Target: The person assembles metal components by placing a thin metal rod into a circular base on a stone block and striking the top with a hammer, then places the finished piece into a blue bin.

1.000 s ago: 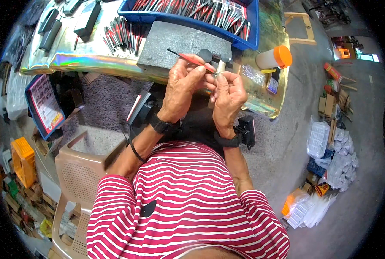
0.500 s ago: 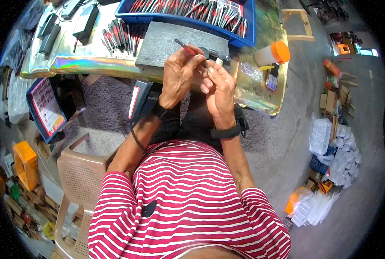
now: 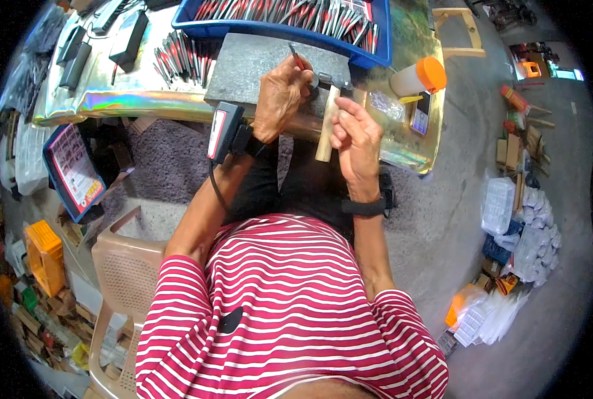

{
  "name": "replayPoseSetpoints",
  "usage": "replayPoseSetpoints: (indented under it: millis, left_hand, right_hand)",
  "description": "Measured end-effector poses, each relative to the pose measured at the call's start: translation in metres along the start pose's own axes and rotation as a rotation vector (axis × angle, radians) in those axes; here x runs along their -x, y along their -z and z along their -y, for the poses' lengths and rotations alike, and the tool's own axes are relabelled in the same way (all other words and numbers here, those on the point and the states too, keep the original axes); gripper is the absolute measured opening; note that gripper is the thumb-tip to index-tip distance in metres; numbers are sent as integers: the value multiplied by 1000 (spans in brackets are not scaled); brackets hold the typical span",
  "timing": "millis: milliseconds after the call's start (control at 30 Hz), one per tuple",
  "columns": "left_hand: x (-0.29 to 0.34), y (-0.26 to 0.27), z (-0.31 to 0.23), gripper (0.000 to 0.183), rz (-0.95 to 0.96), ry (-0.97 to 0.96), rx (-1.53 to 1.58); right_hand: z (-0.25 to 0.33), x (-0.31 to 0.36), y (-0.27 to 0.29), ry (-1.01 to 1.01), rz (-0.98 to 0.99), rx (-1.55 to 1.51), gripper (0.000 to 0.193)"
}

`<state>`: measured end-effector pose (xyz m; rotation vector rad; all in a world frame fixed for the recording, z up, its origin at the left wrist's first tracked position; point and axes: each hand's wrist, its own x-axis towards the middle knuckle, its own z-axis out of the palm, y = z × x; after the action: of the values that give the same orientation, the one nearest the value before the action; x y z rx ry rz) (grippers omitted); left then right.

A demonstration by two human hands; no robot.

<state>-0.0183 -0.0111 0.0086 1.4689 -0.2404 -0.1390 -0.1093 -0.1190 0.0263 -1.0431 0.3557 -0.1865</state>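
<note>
My left hand [image 3: 282, 93] is closed around a slim red-and-black pen-like tool [image 3: 297, 58], whose dark tip points up past the fingers over a grey stone block [image 3: 246, 66]. A pale wooden handle [image 3: 327, 130] sticks out over the block's near edge. Dark metal pieces [image 3: 324, 80] lie at its far end, partly hidden by my left hand. My right hand [image 3: 357, 136] is just right of the handle. Its index finger is stretched toward the wood and the other fingers are loosely bent, not wrapped round it. Whether the fingertips touch the handle, I cannot tell.
A blue tray [image 3: 256, 28] full of similar red-and-black tools stands behind the block, with a loose pile [image 3: 182, 58] left of it. To the right are an orange-lidded jar [image 3: 413, 80], a small plastic bag [image 3: 386, 105] and a phone [image 3: 421, 114]. A plastic chair [image 3: 130, 266] stands lower left.
My hands were together at the tool and have parted. The right hand moved right and down to the wooden handle, which now shows much longer over the edge. The tool stays in my left hand.
</note>
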Motion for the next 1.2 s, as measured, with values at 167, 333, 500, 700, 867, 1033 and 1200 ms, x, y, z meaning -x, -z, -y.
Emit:
replayPoseSetpoints:
  millis: [167, 333, 500, 700, 867, 1033, 1200]
  left_hand:
    - [-2, 1, 2, 4, 0, 9, -14]
    - [-3, 0, 3, 3, 0, 5, 2]
    - [-4, 2, 7, 4, -9, -21, -35]
    - [-5, 2, 6, 4, -11, 3, 2]
    - [-5, 2, 6, 3, -19, 8, 28]
    - [-5, 0, 7, 2, -21, -85, -58]
    - [-6, 0, 10, 6, 14, -200, -190]
  right_hand:
    - [1, 6, 27, -10, -55, 15, 22]
    - [-6, 9, 37, -28, -100, 39, 23]
    - [-9, 9, 33, -20, -147, 113, 23]
    - [-15, 7, 34, -9, -117, 227, 23]
    - [-24, 6, 33, -27, -118, 298, 21]
    - [-29, 4, 34, -32, -119, 402, 21]
    - [-30, 2, 34, -39, -104, 580, 26]
